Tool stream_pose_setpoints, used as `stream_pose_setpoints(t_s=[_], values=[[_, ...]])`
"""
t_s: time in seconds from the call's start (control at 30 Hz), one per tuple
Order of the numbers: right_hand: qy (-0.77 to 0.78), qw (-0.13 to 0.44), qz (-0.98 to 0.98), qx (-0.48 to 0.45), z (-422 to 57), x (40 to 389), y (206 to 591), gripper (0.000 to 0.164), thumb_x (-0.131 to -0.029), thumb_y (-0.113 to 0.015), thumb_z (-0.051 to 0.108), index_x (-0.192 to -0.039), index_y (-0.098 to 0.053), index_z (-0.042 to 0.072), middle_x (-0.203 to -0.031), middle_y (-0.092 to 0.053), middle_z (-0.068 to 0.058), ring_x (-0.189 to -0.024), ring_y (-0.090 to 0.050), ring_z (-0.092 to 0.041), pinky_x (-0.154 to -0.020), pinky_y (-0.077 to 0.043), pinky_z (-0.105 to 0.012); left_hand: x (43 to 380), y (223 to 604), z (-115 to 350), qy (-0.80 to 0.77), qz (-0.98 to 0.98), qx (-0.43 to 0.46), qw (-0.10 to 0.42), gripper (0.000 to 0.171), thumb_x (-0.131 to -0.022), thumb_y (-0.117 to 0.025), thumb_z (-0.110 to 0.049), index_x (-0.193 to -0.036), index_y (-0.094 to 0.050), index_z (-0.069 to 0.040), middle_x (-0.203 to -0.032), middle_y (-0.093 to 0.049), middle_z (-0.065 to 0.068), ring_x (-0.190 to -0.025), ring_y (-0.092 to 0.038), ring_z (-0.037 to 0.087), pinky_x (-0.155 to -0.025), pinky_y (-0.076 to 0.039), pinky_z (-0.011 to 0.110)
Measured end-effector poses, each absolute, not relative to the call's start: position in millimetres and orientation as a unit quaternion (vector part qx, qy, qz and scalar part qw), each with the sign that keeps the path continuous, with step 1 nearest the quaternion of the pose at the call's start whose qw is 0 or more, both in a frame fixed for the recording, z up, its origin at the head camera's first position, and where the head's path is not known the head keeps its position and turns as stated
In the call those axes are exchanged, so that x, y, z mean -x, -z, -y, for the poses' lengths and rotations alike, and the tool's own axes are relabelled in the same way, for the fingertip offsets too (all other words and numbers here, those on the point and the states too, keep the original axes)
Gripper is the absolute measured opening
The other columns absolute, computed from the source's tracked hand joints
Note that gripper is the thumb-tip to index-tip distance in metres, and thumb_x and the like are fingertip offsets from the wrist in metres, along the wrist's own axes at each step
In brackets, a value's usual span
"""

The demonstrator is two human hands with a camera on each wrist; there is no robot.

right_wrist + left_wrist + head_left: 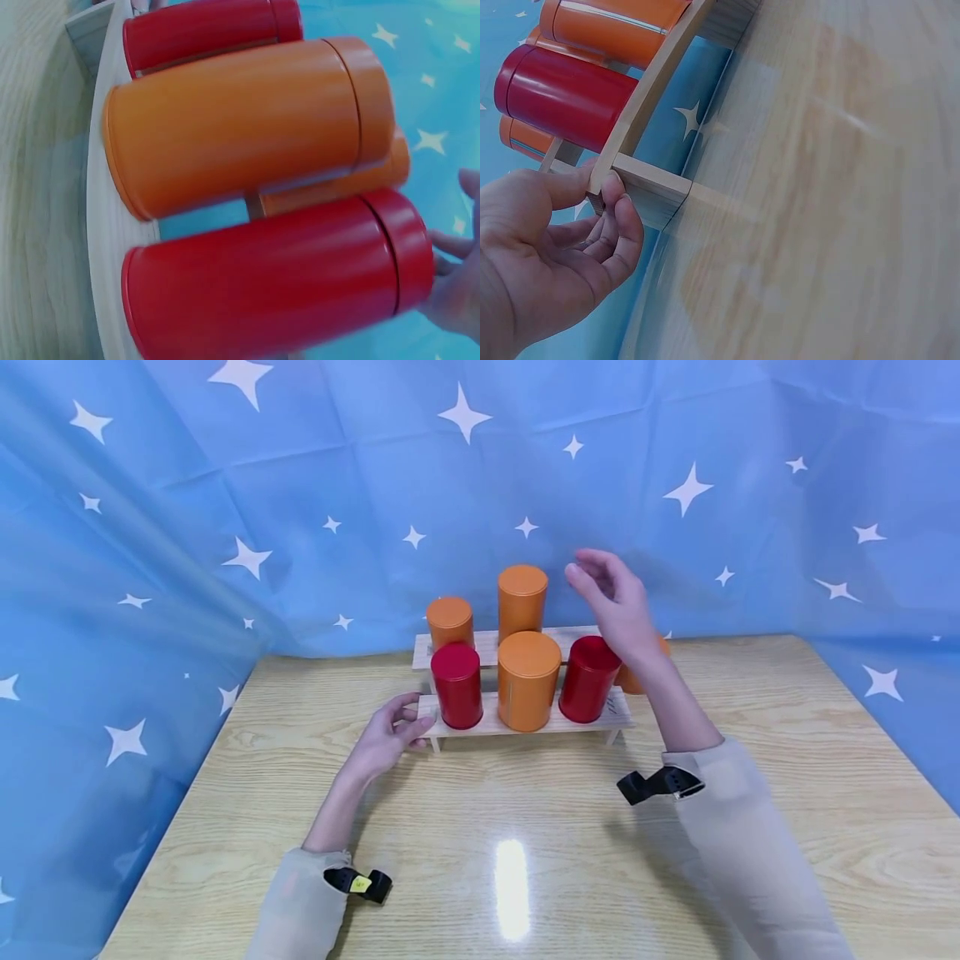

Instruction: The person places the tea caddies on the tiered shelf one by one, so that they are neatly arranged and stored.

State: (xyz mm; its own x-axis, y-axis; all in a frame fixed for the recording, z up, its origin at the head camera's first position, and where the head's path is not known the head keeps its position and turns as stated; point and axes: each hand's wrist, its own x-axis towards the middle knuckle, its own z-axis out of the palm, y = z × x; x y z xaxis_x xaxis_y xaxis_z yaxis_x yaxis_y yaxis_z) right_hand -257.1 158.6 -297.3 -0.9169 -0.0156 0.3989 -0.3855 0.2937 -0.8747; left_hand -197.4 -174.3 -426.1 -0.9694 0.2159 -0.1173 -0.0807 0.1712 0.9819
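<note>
My left hand (384, 737) pinches the left end of a low wooden two-step rack (489, 717) between thumb and fingers, as the left wrist view shows too. On the front step stand a red canister (457, 687), a large orange canister (527, 683) and a second red canister (590, 681). Behind them, the back step carries a small orange canister (450, 620) and a taller orange canister (522, 600). My right hand (618, 597) is raised above the right part of the rack, fingers loosely bent, holding nothing. Another orange canister (632, 682) is partly hidden behind my right wrist.
The rack stands near the back of a light wood table (442, 827). A blue cloth with white stars (360, 460) hangs close behind it. Light glares off the tabletop in front of the rack.
</note>
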Motion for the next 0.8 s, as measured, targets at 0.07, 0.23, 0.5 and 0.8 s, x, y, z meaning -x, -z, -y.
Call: stream_pose_setpoints(t_s=[0.07, 0.23, 0.5, 0.8], values=[[-0.578, 0.155, 0.792, -0.12, -166, 254, 298, 0.051, -0.101, -0.061, 0.038, -0.142, -0.054, 0.008, -0.132, -0.059, -0.011, -0.119, -0.056, -0.02, -0.105, -0.046, -0.029, 197, 426, 174, -0.641, -0.757, -0.045, 0.116, 0.065, -0.1, -0.066, -0.012, -0.152, -0.033, 0.005, -0.113, -0.051, 0.02, -0.079, -0.066, 0.021, -0.081, -0.061, 0.032], [-0.565, 0.151, 0.804, -0.109, -185, 249, 304, 0.052, -0.102, -0.06, 0.037, -0.144, -0.052, 0.007, -0.135, -0.057, -0.011, -0.119, -0.054, -0.019, -0.102, -0.045, -0.026, 198, 425, 174, -0.639, -0.759, -0.048, 0.115, 0.065, -0.1, -0.066, -0.013, -0.152, -0.033, 0.005, -0.113, -0.052, 0.02, -0.08, -0.067, 0.023, -0.083, -0.061, 0.034], [-0.546, 0.157, 0.818, -0.085, -219, 249, 326, 0.049, -0.101, -0.062, 0.032, -0.141, -0.054, 0.004, -0.133, -0.058, -0.011, -0.112, -0.053, -0.012, -0.096, -0.044, -0.018, 198, 424, 175, -0.638, -0.761, -0.05, 0.109, 0.065, -0.099, -0.067, -0.012, -0.152, -0.033, 0.005, -0.113, -0.053, 0.02, -0.08, -0.067, 0.024, -0.083, -0.061, 0.035], [-0.522, 0.16, 0.836, -0.048, -256, 252, 354, 0.051, -0.098, -0.067, 0.03, -0.139, -0.053, 0.002, -0.125, -0.058, -0.006, -0.112, -0.053, -0.012, -0.099, -0.045, -0.02, 198, 428, 174, -0.64, -0.759, -0.048, 0.108, 0.062, -0.1, -0.066, -0.011, -0.151, -0.036, 0.005, -0.112, -0.054, 0.02, -0.078, -0.066, 0.023, -0.081, -0.061, 0.034]])
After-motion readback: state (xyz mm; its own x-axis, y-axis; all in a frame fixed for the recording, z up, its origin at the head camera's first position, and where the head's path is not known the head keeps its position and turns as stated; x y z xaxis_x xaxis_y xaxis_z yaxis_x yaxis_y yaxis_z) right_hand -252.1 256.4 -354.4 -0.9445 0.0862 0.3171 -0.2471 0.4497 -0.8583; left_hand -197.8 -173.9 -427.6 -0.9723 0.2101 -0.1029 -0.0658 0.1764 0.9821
